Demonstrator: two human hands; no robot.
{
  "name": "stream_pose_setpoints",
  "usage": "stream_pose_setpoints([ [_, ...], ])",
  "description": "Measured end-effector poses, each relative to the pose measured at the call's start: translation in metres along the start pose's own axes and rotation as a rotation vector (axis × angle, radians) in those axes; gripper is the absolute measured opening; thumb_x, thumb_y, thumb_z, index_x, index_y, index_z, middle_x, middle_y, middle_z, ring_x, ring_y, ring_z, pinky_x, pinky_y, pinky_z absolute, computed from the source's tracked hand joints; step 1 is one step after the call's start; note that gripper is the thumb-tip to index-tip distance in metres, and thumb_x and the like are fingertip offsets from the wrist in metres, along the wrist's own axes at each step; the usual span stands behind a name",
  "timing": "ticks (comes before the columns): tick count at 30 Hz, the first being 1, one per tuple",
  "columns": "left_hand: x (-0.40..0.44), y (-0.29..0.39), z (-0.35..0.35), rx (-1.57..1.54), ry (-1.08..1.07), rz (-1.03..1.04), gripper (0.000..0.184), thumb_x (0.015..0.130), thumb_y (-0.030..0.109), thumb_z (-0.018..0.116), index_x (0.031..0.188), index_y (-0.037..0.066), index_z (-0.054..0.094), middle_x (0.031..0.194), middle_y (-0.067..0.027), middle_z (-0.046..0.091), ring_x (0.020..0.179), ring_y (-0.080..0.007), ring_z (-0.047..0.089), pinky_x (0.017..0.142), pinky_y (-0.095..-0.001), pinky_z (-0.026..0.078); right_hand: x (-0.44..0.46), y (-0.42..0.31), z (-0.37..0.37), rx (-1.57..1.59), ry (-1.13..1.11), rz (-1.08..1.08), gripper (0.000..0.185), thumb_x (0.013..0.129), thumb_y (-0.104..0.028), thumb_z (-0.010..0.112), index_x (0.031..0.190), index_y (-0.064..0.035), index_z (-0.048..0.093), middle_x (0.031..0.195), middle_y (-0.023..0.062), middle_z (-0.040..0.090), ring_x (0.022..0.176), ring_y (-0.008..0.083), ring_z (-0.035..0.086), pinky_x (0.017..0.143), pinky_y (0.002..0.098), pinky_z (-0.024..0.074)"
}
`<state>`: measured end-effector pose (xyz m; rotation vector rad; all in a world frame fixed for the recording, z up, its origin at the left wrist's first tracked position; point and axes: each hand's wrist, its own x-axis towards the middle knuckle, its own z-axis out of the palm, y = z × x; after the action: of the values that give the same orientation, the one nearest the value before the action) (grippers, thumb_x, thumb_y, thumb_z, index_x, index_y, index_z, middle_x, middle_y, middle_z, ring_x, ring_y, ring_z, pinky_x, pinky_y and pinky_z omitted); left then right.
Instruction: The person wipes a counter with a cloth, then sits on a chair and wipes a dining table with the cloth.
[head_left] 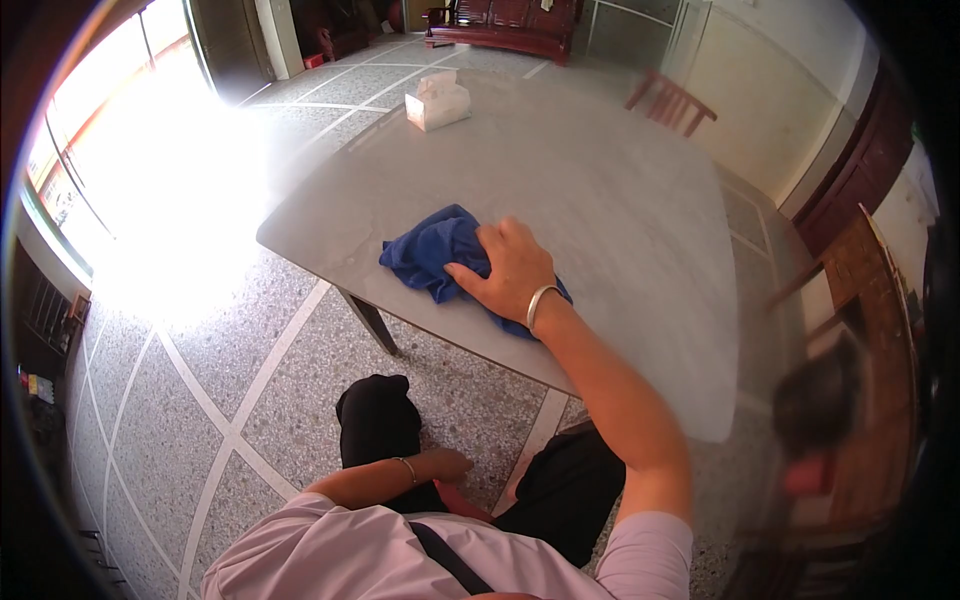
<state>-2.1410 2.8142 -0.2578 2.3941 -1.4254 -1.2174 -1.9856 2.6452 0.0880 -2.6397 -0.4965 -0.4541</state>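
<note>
A crumpled blue cloth (432, 254) lies on the grey tabletop (620, 220), close to the edge nearest me. My right hand (515, 268) presses down on it from above, fingers bent into the fabric and thumb on its near side. Part of the cloth is hidden under the palm and wrist, where a silver bangle sits. Low in front of my body, my left hand (446, 465) rests between my legs, away from the table. Its fingers are too small and partly hidden to make out.
A tissue box (437, 103) stands at the table's far left part. One wooden chair (674, 102) is at the far right side; a wooden table-like piece (868, 290) stands at right. A table leg (370, 322) reaches the speckled floor. Beyond is a red wooden bench (500, 28).
</note>
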Motion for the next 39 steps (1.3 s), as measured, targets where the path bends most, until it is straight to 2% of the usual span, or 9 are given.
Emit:
stream_pose_setpoints([
  [20,0.003,0.003,-0.003,-0.032,-0.059,-0.048,0.031,0.084,0.023,0.053,0.105,0.001,0.057,0.096,-0.022,0.062,0.093,-0.0377,0.059,0.078,-0.0468,0.046,-0.001,-0.001,-0.001,-0.007,0.002,0.001,0.049,0.075,-0.049,0.061,0.097,-0.0062,0.054,0.097,0.0114,0.048,0.095,0.0269,0.049,0.076,0.0386,0.0477],
  [32,-0.005,0.011,-0.014,-0.028,-0.031,-0.05,0.028,0.081,0.02,0.052,0.1,0.001,0.059,0.094,-0.0216,0.063,0.091,-0.0368,0.061,0.078,-0.0459,0.047,-0.001,0.001,0.001,-0.012,0.018,-0.012,0.048,0.075,-0.049,0.062,0.095,-0.0056,0.054,0.096,0.0118,0.048,0.094,0.0274,0.049,0.076,0.0388,0.048],
  [35,-0.004,0.012,-0.015,-0.023,-0.048,-0.07,0.027,0.082,0.02,0.05,0.101,0.005,0.06,0.096,-0.0196,0.063,0.092,-0.0366,0.061,0.078,-0.0462,0.048,-0.001,0.0,0.0,-0.007,0.02,-0.01,0.049,0.075,-0.049,0.062,0.095,-0.0056,0.054,0.096,0.0118,0.048,0.094,0.0275,0.049,0.076,0.039,0.048],
  [39,0.004,0.006,-0.004,0.03,-0.052,-0.061,0.027,0.082,0.021,0.05,0.101,0.005,0.06,0.095,-0.0193,0.063,0.091,-0.0367,0.061,0.077,-0.0462,0.048,-0.001,0.001,0.001,-0.013,0.024,-0.012,0.049,0.075,-0.049,0.062,0.095,-0.0056,0.054,0.096,0.0116,0.048,0.094,0.0275,0.049,0.075,0.039,0.048],
])
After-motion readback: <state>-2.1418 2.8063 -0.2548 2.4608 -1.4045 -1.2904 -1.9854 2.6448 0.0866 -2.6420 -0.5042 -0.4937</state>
